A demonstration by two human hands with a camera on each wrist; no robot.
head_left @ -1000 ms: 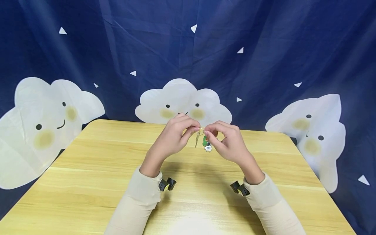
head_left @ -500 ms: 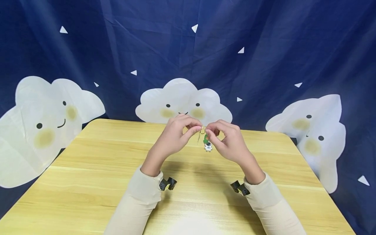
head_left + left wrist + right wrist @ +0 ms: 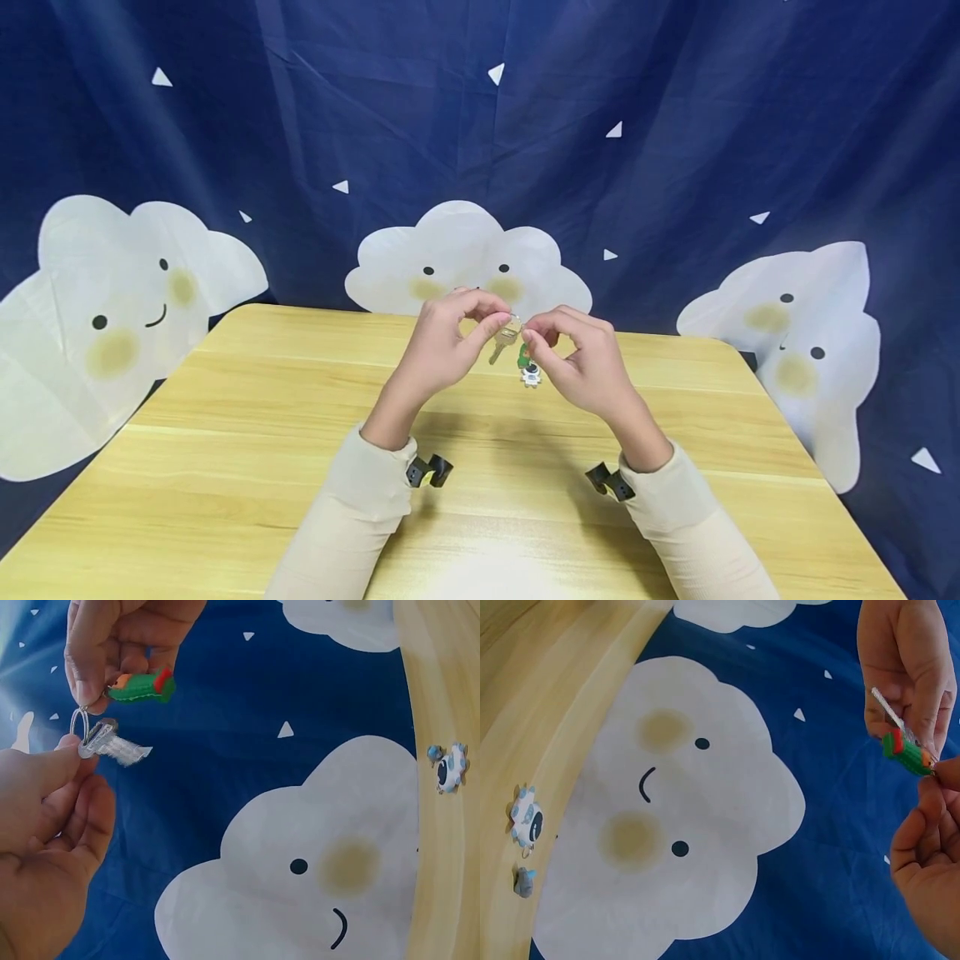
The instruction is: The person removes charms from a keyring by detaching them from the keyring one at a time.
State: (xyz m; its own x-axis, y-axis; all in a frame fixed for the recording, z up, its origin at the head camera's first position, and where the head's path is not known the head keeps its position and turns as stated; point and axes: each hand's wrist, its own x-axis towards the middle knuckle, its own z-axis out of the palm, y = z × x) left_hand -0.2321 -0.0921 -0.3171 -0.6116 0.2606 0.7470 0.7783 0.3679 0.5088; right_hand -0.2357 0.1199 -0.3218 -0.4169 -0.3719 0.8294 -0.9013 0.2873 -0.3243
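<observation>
Both hands meet above the table's far part. My left hand [image 3: 442,337] pinches a silver key ring [image 3: 79,720] between thumb and fingertips. A key [image 3: 502,340] hangs from the ring, its flat face showing in the head view. Across from it, my right hand [image 3: 581,354] pinches at the opposite edge of the ring. Below the right fingertips hangs a green charm [image 3: 142,688] with red and orange parts; whether its link is on the ring is too small to tell. A white astronaut figure [image 3: 526,817] lies on the table, apart from the hands.
Beside the astronaut figure lies a small blue-grey piece [image 3: 524,883]. The wooden table [image 3: 225,467] reaches back to a dark blue curtain [image 3: 420,108] printed with clouds. Each wrist carries a small black camera, such as the left wrist camera [image 3: 429,472].
The key has swung from edge-on to showing its flat face, slightly to the left. Left fingers have shifted on the ring, and more of the ring shows. The right hand stays nearly still.
</observation>
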